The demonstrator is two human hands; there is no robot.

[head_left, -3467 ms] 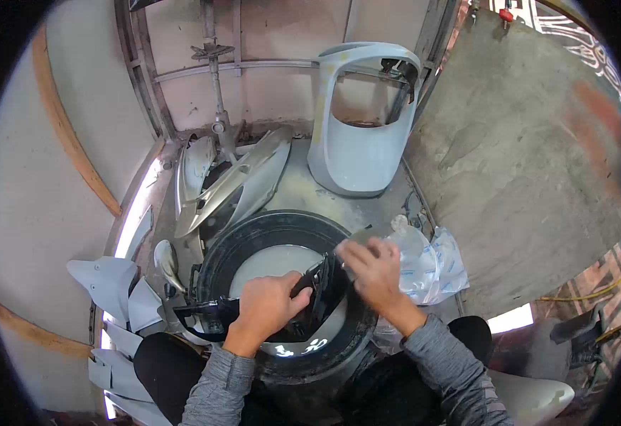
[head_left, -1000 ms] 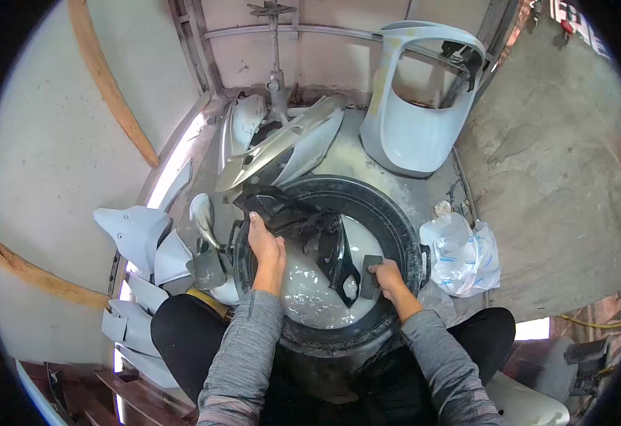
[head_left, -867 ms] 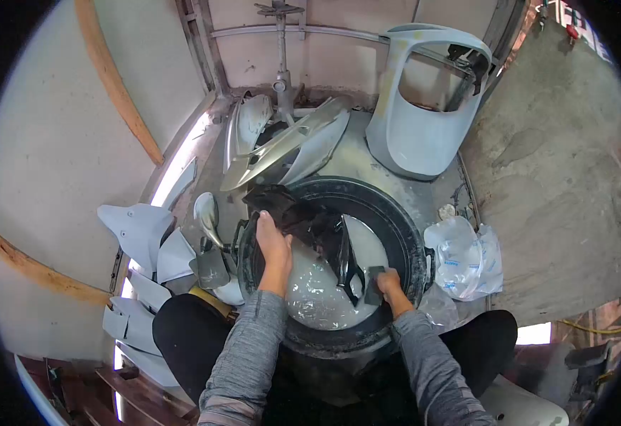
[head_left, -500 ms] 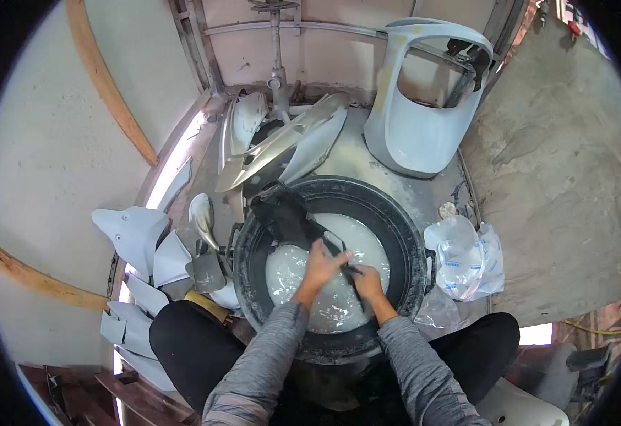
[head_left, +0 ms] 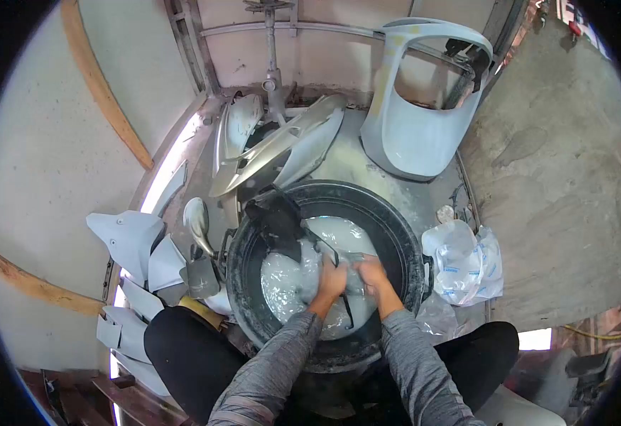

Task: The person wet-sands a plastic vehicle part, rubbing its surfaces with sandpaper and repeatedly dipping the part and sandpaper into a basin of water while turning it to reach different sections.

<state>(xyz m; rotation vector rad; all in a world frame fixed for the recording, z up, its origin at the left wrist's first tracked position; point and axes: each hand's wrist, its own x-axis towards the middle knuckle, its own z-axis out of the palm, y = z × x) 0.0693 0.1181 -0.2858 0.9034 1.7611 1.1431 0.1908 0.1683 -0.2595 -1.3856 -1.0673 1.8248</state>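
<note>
Head camera view, looking down. At far left, a pale panel with small holes (head_left: pixel 129 241) lies beside other pale pieces (head_left: pixel 166 264), apparently set aside within reach. Next come a small silver piece (head_left: pixel 197 219) and, behind it, a long silver fairing (head_left: pixel 282 145) lying across other parts. At the centre, a round black tub (head_left: pixel 244 284) of cloudy water (head_left: pixel 280 284) sits between the person's knees (head_left: pixel 186 358), probably to keep it close and steady. A black panel (head_left: pixel 280 226) slants into it, its upper end by the far-left rim and its slim lower end in the water. The left hand (head_left: pixel 330 279) grips that lower part, seemingly to brace it. Just beside it, the right hand (head_left: pixel 372 275) is closed on a grey pad (head_left: pixel 353 273), blurred by water, seemingly pressed near the panel. Rightward, a large pale shell (head_left: pixel 420 145) stands upright, then crumpled plastic bags (head_left: pixel 459 263) lie outside the tub.
</note>
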